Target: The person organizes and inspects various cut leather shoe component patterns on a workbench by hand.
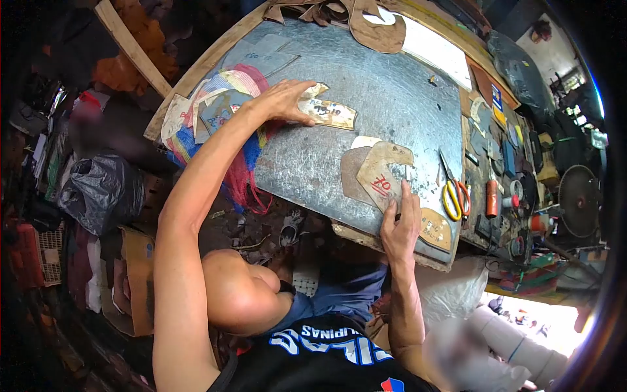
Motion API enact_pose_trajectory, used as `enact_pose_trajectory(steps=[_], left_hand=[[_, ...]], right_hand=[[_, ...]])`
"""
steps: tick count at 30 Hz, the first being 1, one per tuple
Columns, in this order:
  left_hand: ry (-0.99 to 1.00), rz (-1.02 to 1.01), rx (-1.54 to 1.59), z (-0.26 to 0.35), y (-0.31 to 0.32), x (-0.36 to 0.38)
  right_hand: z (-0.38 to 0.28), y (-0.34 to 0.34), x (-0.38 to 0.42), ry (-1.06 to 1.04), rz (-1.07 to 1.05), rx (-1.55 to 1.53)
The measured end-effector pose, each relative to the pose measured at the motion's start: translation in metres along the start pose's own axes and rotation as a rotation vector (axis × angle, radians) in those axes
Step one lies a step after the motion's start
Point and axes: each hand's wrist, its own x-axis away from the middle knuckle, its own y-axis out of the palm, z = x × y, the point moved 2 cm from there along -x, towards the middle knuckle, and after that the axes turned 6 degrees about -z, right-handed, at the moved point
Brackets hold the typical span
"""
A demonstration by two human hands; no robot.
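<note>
On the metal-topped table [313,157], my left hand [287,103] is spread at a cream pattern piece with dark handwriting [334,115], its fingers round the piece's left end. My right hand [401,222] is at the lower edge of a beige pattern piece with red writing [382,175], which overlaps a brown piece [353,173]. Something small and dark shows between its fingers, too small to name. Another marked tan piece [434,230] lies just right of that hand. Scissors with yellow and orange handles [455,196] rest near the table's right edge.
A colourful mesh bag [245,166] with pattern pieces hangs over the left edge. Brown leather scraps [379,32] and white sheets [436,49] lie at the back. To the right, a cluttered bench holds a red-orange bottle [491,198]. A black plastic bag [101,189] is at left.
</note>
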Motion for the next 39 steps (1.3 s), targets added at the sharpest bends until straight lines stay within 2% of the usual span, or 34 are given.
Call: enact_pose_trajectory(steps=[6,10,11,13,17,20,24,26,27,29,32,34,37,39], left_hand=[[-0.011,-0.070,0.004,-0.001,-0.003,-0.007],[-0.016,-0.065,0.058,0.001,-0.003,0.000],[-0.022,0.000,0.038,0.001,0.002,0.003],[-0.029,0.074,0.030,-0.001,0.007,0.005],[-0.100,-0.007,0.060,-0.004,0.013,0.008],[-0.157,-0.035,0.041,-0.007,0.021,0.012],[-0.143,0.007,0.032,-0.014,0.031,0.017],[-0.131,0.047,0.021,-0.012,0.034,0.020],[-0.125,0.084,0.016,-0.011,0.035,0.022],[-0.128,0.110,0.010,-0.008,0.035,0.025],[-0.134,0.145,0.011,-0.005,0.033,0.028],[-0.138,0.160,0.013,-0.003,0.032,0.029],[-0.119,0.229,0.056,-0.004,0.030,0.028],[-0.086,0.308,0.075,-0.006,0.031,0.027]], right_hand=[[-0.003,-0.001,-0.001,0.000,0.010,-0.007],[-0.001,0.000,-0.001,-0.005,0.031,0.030],[-0.001,0.000,-0.001,-0.009,0.028,0.036],[-0.002,-0.001,0.000,0.015,0.017,0.110],[0.000,0.000,-0.003,-0.002,-0.035,0.269],[-0.013,0.003,-0.046,-0.163,-0.058,0.250],[-0.021,0.045,-0.139,-0.379,-0.237,0.191],[-0.022,0.069,-0.171,-0.443,-0.390,0.220],[-0.017,0.079,-0.186,-0.447,-0.388,0.224],[-0.015,0.097,-0.205,-0.532,-0.614,0.082],[-0.015,0.097,-0.217,-0.559,-0.709,0.172],[-0.019,0.094,-0.215,-0.570,-0.707,0.173],[-0.029,0.086,-0.209,-0.479,-0.693,0.145],[-0.033,0.082,-0.204,-0.624,-0.490,0.168]])
